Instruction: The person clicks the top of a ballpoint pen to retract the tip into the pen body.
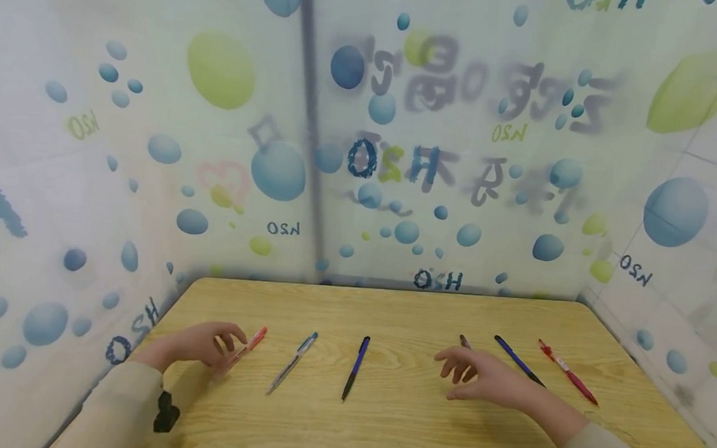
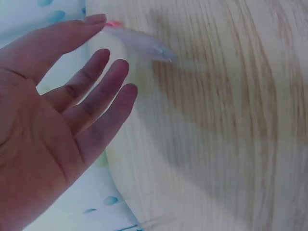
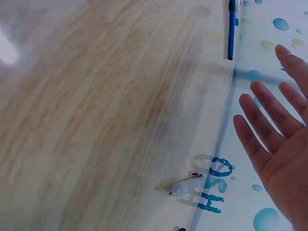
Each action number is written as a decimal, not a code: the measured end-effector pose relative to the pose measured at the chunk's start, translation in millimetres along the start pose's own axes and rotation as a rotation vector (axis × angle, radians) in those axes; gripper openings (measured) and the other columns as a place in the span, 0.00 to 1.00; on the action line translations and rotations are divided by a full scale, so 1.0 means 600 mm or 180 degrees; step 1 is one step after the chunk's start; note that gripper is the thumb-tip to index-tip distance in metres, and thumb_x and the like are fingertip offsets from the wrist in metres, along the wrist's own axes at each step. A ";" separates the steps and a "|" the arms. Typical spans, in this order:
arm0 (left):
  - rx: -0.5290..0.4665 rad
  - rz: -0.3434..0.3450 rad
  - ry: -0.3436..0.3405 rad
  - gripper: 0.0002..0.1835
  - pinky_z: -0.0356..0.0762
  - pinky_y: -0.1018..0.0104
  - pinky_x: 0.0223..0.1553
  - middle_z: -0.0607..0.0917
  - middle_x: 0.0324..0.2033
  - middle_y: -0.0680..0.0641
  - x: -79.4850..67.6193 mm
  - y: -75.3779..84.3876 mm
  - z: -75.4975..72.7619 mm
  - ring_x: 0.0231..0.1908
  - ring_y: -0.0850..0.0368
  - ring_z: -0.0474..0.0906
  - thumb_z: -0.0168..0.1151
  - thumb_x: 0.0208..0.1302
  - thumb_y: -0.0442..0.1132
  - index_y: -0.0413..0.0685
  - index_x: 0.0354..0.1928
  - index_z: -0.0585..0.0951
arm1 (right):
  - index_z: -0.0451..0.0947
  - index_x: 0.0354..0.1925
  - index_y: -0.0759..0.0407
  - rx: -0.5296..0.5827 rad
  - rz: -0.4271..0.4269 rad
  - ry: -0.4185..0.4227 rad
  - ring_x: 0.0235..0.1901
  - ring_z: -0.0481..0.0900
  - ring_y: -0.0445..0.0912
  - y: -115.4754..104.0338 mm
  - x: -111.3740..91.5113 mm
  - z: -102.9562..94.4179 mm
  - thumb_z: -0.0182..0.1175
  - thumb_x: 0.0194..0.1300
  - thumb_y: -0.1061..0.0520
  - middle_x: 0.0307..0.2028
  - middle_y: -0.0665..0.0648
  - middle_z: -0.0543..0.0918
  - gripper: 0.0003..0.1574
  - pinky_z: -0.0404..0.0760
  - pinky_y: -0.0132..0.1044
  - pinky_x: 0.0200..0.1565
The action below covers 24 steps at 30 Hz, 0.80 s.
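My left hand (image 1: 206, 343) is beside a pen with a clear barrel and a pinkish-red end (image 1: 255, 339). Seen from the left wrist, the left hand's (image 2: 62, 101) fingers are spread, and one fingertip appears by the pen's pink end (image 2: 114, 23); contact cannot be told. My right hand (image 1: 487, 377) hovers with loosely bent fingers, partly covering a dark-ended pen (image 1: 465, 341). In the right wrist view, the right hand (image 3: 281, 130) holds nothing; a short-looking whitish pen (image 3: 185, 185) lies apart from it.
A clear pen with a blue top (image 1: 292, 362) and a blue-and-black pen (image 1: 356, 368) lie mid-table. Another blue pen (image 1: 518, 359) and a red pen (image 1: 568, 372) lie right. The wooden table (image 1: 395, 432) meets bubble-printed curtains (image 1: 458, 209) at the back and sides.
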<state>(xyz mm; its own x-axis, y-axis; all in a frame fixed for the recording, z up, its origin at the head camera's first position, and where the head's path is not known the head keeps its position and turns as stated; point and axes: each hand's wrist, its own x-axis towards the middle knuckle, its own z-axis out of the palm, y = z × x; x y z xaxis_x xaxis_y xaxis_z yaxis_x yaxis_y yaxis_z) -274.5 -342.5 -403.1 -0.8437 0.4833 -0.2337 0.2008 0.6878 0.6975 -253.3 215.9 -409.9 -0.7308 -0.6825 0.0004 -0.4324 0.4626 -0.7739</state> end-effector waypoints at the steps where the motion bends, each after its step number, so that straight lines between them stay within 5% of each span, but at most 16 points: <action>1: -0.0006 0.0012 0.0021 0.24 0.78 0.56 0.34 0.77 0.43 0.39 0.002 0.002 0.000 0.40 0.45 0.78 0.62 0.52 0.23 0.39 0.55 0.76 | 0.69 0.64 0.63 -0.0001 -0.0011 0.0009 0.43 0.79 0.55 0.000 0.002 0.000 0.67 0.63 0.56 0.46 0.58 0.80 0.34 0.79 0.41 0.44; 24: 0.0219 0.0370 -0.0004 0.33 0.79 0.56 0.37 0.77 0.42 0.40 0.051 0.081 0.049 0.37 0.50 0.79 0.72 0.56 0.32 0.40 0.64 0.70 | 0.71 0.62 0.59 -0.0015 -0.0175 0.0134 0.46 0.77 0.60 -0.015 0.058 0.008 0.68 0.62 0.57 0.47 0.61 0.80 0.31 0.79 0.46 0.46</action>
<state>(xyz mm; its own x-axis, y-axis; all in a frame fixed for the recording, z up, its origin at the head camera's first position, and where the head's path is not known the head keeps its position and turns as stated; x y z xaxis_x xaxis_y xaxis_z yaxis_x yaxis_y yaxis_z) -276.1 -278.5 -396.2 -0.8120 0.5627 -0.1550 0.3309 0.6626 0.6719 -272.5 185.0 -405.7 -0.7275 -0.6826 0.0696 -0.4749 0.4277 -0.7691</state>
